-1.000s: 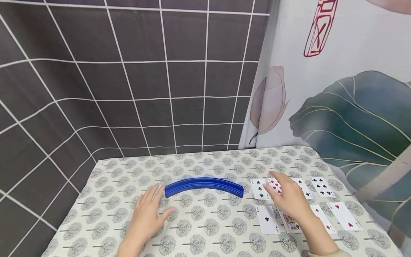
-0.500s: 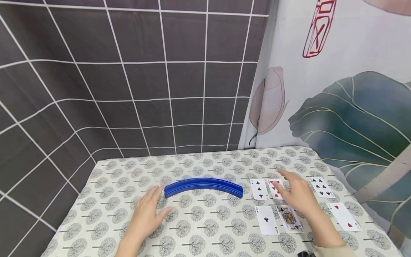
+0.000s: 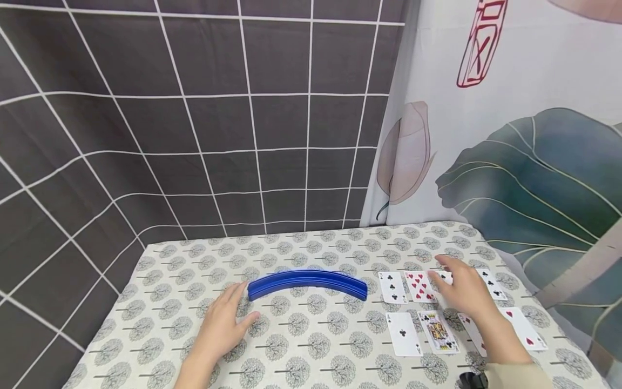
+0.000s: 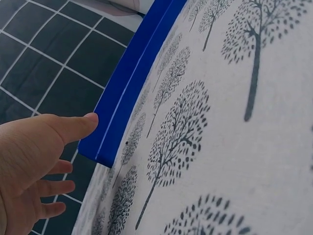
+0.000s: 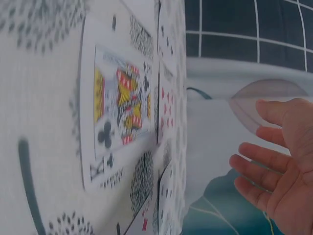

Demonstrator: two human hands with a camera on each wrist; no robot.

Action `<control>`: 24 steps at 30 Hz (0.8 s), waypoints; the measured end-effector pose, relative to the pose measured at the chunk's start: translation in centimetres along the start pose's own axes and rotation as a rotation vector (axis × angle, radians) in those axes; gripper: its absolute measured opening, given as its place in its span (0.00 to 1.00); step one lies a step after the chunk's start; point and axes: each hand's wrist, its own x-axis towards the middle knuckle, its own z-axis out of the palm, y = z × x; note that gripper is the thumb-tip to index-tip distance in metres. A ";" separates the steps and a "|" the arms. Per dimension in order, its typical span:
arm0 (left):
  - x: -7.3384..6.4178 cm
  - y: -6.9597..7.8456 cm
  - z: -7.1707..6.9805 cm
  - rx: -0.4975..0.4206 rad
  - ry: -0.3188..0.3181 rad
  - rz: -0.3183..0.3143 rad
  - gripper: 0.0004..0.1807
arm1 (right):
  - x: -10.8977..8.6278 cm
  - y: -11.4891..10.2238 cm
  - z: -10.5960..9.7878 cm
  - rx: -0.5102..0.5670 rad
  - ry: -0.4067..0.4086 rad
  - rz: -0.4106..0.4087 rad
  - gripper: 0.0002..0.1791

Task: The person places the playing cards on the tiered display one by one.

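Note:
A curved blue card holder [image 3: 307, 280] lies on the patterned tablecloth. My left hand [image 3: 221, 327] is beside its left end, fingers relaxed and holding nothing; in the left wrist view the thumb is near the holder's end [image 4: 105, 142]. Over the playing cards at the right hovers my right hand [image 3: 464, 289], its fingers loosely spread with nothing in them. It partly hides a card in the back row and a diamond card [image 3: 470, 330] in the front row. A king of clubs [image 3: 439, 331] lies face up near it, with a heart card [image 3: 420, 286] behind.
An ace of clubs [image 3: 403, 335] and a three of clubs [image 3: 392, 287] lie at the left of the two card rows. Further right are a two of hearts [image 3: 527, 329] and another club card [image 3: 494, 283]. A dark gridded curtain [image 3: 218, 124] hangs behind the table.
My right hand has moved right across the cards, uncovering the king of clubs and the heart card. The left hand has hardly moved, and the holder stays in place.

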 end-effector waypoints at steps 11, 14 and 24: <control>0.3 -0.3 0.4 -0.017 -0.024 -0.037 0.46 | 0.5 2.9 0.0 -0.052 -0.005 0.044 0.29; 0.4 -0.4 0.6 -0.022 -0.032 -0.050 0.46 | 0.6 3.5 -0.1 -0.057 -0.017 0.058 0.30; 0.6 -0.3 0.8 -0.050 -0.064 -0.087 0.47 | 0.4 5.5 -0.1 -0.066 -0.032 0.068 0.27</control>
